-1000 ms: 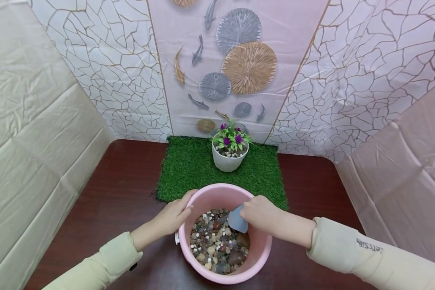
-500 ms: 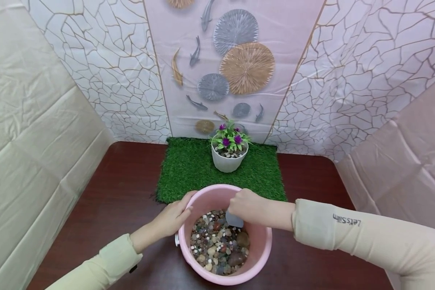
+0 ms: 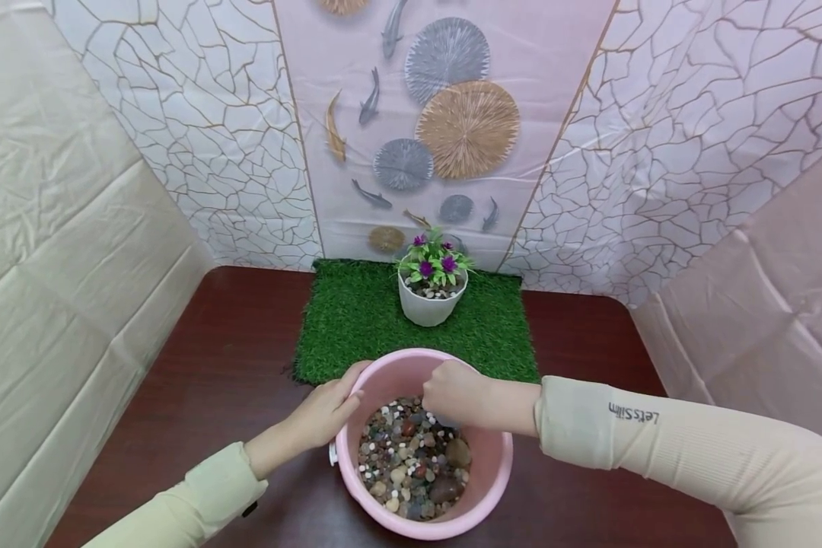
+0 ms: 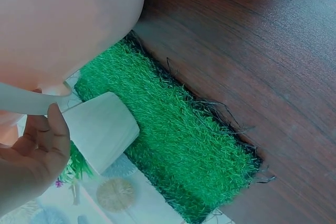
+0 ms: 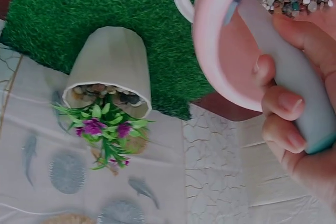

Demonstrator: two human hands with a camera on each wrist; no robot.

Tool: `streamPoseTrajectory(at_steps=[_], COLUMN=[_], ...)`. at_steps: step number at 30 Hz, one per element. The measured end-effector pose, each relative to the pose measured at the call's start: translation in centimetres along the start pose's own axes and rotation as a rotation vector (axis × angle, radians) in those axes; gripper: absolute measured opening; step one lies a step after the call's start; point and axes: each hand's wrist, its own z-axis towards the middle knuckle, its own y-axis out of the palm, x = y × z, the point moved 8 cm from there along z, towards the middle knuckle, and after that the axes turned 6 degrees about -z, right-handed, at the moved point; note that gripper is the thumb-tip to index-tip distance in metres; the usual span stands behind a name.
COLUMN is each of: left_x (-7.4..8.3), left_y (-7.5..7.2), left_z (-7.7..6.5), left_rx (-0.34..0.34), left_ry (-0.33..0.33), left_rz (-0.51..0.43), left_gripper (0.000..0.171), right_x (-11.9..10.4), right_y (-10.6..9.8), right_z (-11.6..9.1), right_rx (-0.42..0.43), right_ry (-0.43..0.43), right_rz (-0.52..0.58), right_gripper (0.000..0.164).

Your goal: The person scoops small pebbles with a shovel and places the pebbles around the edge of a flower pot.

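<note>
A pink bucket [image 3: 421, 528] stands on the dark table in front of me, with mixed pebbles [image 3: 400, 464] in its bottom. My left hand [image 3: 329, 411] grips the bucket's left rim, its thumb over the edge. In the left wrist view those fingers curl beneath the pale rim. Inside the bucket, at the far right part, my right hand [image 3: 455, 396] holds a hand trowel [image 5: 291, 72] by its grey handle. The fingers wrap round the handle in the right wrist view. Most of the trowel's blade is hidden from the head view by the hand.
Behind the bucket lies a green artificial grass mat [image 3: 356, 327]. On it stands a white pot [image 3: 431, 308] with purple flowers [image 3: 445, 264] and small stones. Patterned sheets hang at the back, and plain cloth walls stand on both sides of the table [image 3: 199, 396].
My right hand has moved left and down into the bucket with the trowel, whose blade is now mostly out of sight. The left hand stays on the rim.
</note>
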Motion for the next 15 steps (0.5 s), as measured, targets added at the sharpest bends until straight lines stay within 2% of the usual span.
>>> streamPoseTrajectory(at_steps=[4, 7, 12, 15], left_x=[-0.2, -0.2, 0.1, 0.1], left_y=[0.0, 0.1, 0.4, 0.3], left_z=[0.0, 0.0, 0.1, 0.1], left_rx=[0.012, 0.022, 0.014, 0.021], left_ry=[-0.002, 0.008, 0.027, 0.021], left_rz=[0.007, 0.009, 0.009, 0.007], left_gripper=[0.045, 0.044, 0.044, 0.044], right_x=[0.0, -0.1, -0.1, 0.2], right_y=[0.7, 1.8, 4.3, 4.7], right_z=[0.1, 0.1, -0.4, -0.6], right_rx=[0.023, 0.025, -0.072, -0.082], right_ry=[-0.069, -0.121, -0.152, -0.152], right_rz=[0.002, 0.054, 0.232, 0.264], right_gripper=[0.017, 0.018, 0.027, 0.033])
